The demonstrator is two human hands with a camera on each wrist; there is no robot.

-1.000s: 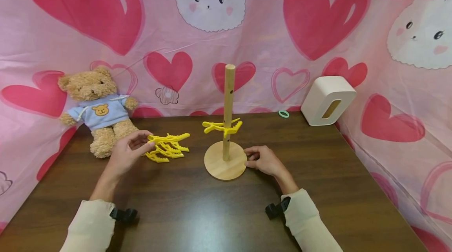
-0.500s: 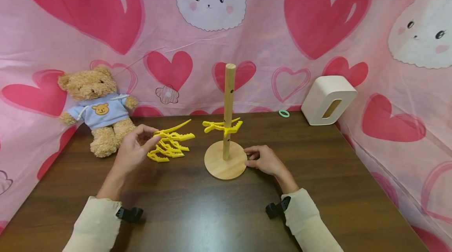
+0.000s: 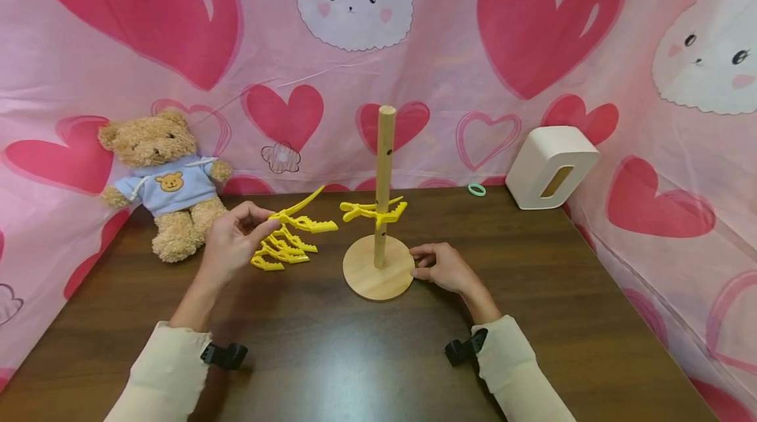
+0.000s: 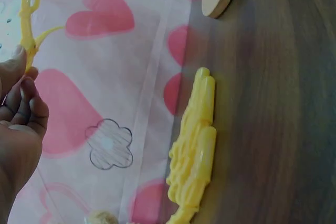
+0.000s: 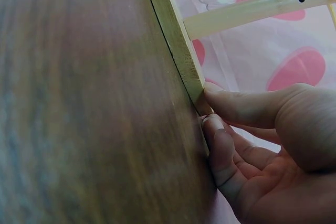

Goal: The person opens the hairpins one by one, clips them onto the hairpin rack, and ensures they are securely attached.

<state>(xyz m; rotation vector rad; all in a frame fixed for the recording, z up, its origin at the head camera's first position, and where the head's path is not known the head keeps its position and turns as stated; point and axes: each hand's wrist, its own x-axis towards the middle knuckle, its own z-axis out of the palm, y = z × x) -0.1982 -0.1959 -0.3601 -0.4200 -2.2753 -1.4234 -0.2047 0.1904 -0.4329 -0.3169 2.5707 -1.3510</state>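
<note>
My left hand [image 3: 234,238] pinches a yellow alligator hair clip [image 3: 304,221] by its handle end, and the clip's two jaws are spread apart. In the left wrist view the held hair clip [image 4: 29,19] is raised off the table, thumb and fingertips closed on it. Several more yellow hair clips [image 3: 284,252] lie in a pile below and in front of that hand. My right hand [image 3: 443,267] holds the rim of the round wooden base [image 3: 361,271], thumb on its upper edge [image 5: 191,72]. From the base rises an upright wooden post [image 3: 384,159] with a yellow clip [image 3: 387,215] across its lower part.
A teddy bear [image 3: 168,179] in a blue top sits at the back left. Toward the back right stand a white tissue box [image 3: 550,169] and a small green ring [image 3: 476,190]. A pink heart-patterned cloth [image 3: 437,67] hangs behind the brown table [image 3: 331,369].
My left hand has lifted the hair clip from the pile and moved up and to the right; the clip's jaws have opened. My right hand stays at the base.
</note>
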